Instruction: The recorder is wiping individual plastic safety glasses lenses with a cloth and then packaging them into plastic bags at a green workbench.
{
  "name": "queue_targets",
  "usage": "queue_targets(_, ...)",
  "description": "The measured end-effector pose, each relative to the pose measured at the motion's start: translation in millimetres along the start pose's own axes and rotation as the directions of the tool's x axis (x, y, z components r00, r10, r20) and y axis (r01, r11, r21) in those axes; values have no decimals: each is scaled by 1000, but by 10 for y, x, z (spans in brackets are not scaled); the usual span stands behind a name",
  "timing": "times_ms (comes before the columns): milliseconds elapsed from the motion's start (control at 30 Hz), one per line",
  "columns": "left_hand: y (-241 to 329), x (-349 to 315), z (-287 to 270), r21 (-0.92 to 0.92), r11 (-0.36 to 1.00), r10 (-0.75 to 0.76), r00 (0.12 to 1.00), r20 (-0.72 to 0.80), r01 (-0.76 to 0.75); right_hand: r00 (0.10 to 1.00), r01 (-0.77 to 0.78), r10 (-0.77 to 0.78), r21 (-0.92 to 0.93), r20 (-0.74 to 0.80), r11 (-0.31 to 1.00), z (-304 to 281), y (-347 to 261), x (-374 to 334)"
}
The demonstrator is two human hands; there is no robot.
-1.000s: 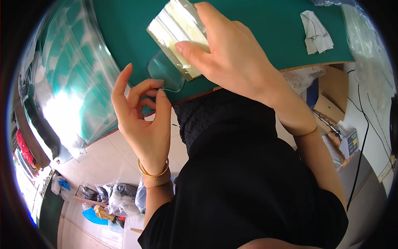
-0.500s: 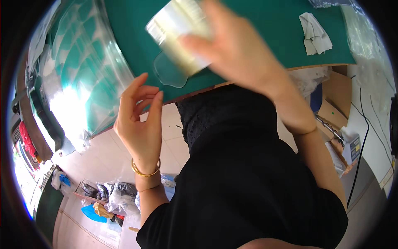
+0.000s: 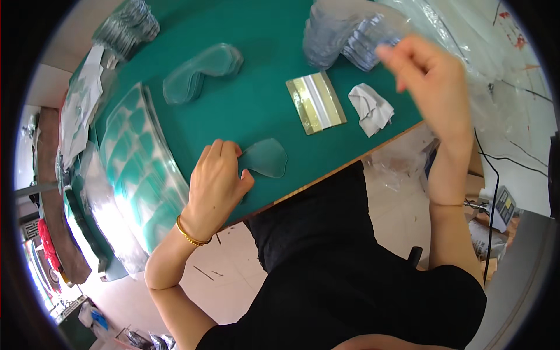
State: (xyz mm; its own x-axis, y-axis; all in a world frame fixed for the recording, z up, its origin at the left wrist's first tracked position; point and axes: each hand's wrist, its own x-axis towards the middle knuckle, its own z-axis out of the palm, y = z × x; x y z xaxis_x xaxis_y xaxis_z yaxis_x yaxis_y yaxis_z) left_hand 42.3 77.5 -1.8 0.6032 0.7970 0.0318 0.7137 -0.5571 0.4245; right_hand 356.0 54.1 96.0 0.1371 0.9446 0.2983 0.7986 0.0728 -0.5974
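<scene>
My left hand [image 3: 214,182] rests at the near edge of the green table, its fingers curled over one end of a clear, goggle-shaped plastic lens [image 3: 267,158]. That end of the lens is hidden under the hand. My right hand [image 3: 434,81] is raised at the right, its fingers bent together and blurred. Whether anything is between them cannot be seen. Just left of it stand piles of clear bluish lenses [image 3: 361,49]. Between my hands lie a flat yellow rectangular packet [image 3: 317,103] with a pale stripe and a crumpled grey-white cloth [image 3: 371,109].
A small stack of clear lenses [image 3: 201,71] lies farther back on the green table [image 3: 262,35]. Another pile [image 3: 127,29] stands at the far left. Shiny plastic sheets [image 3: 137,169] cover the left side. Clear plastic film [image 3: 466,35] lies at the right, with black cables [image 3: 494,233] below.
My right hand has put down the yellow packet and moved right toward the lens piles. My left hand has gone from open above the table edge to curled on the lens. The view has shifted.
</scene>
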Motion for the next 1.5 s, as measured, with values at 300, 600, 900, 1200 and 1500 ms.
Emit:
queue_targets(300, -763, 1108, -658, -6, 998, 56, 967, -250, -59, 929, 275, -199, -226, 311, 934, -443, 238, 1030)
queue_targets(600, -1038, 1241, -704, 63, 996, 76, 959, -273, -61, 900, 110, -3, -220, 437, 969, -429, 271, 1190)
queue_targets(900, -562, -198, -685, -100, 991, -121, 896, -427, 87, 937, 180, -39, -380, 348, 907, -428, 145, 1074)
queue_targets(1200, -126, -655, -93, -353, 926, -292, 849, -440, 135, 808, 554, -504, -104, 306, 826, 522, -317, 298)
queue_targets(1500, 321, -23, 32, -318, 947, -134, 953, -271, 42, 889, 383, -367, -5, 275, 924, 643, -255, 246)
